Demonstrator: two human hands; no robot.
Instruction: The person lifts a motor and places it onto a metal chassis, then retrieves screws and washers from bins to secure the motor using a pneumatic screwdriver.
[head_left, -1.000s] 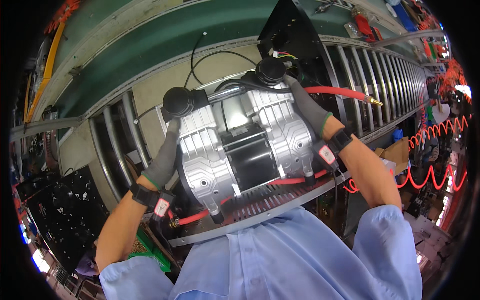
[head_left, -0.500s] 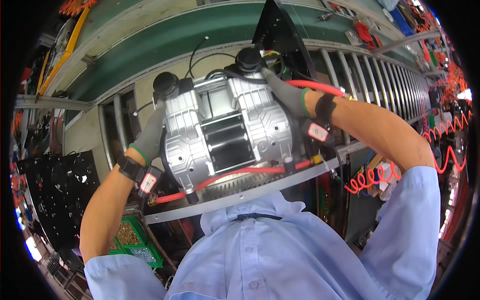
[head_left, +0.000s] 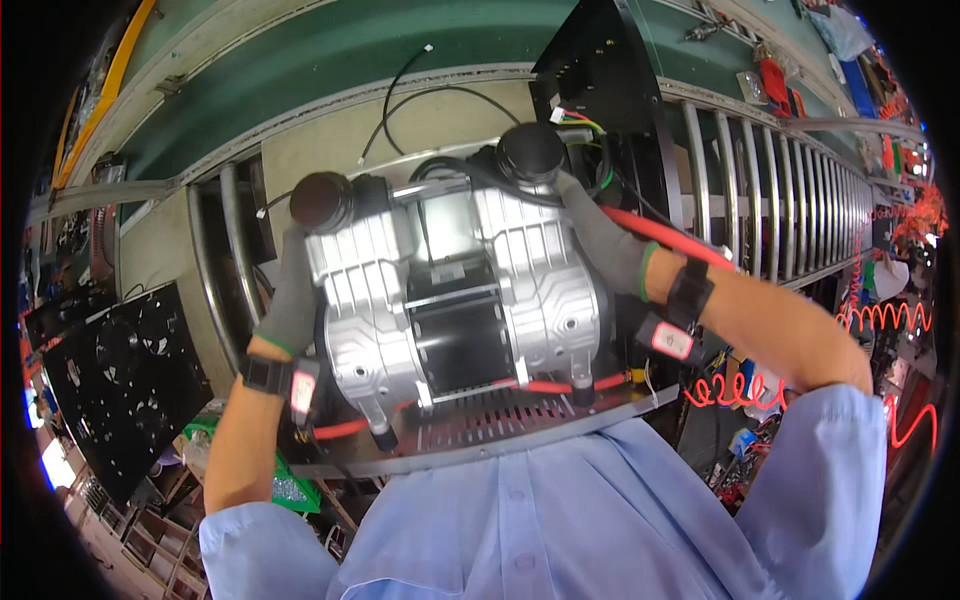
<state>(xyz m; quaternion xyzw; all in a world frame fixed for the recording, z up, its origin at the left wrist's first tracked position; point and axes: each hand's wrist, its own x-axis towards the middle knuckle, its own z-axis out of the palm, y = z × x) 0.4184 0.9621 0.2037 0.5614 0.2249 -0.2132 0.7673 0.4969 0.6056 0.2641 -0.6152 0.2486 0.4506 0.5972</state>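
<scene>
Ribbed cast-silver twin-cylinder compressor [head_left: 455, 300] on a slotted dark metal plate [head_left: 500, 435], held against the chest, grey-gloved left hand [head_left: 292, 300] clamped at nine o'clock, right hand [head_left: 605, 245] at two, apparently gripping; unit now nearer and larger than before.

Silver twin-cyl compressor [head_left: 455, 300] on slotted metal baseplate [head_left: 520, 425]

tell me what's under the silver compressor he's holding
Under the silver compressor sits a dark slotted metal plate, with a red hose along its base. Its feet and what lies below the plate are covered.
</scene>
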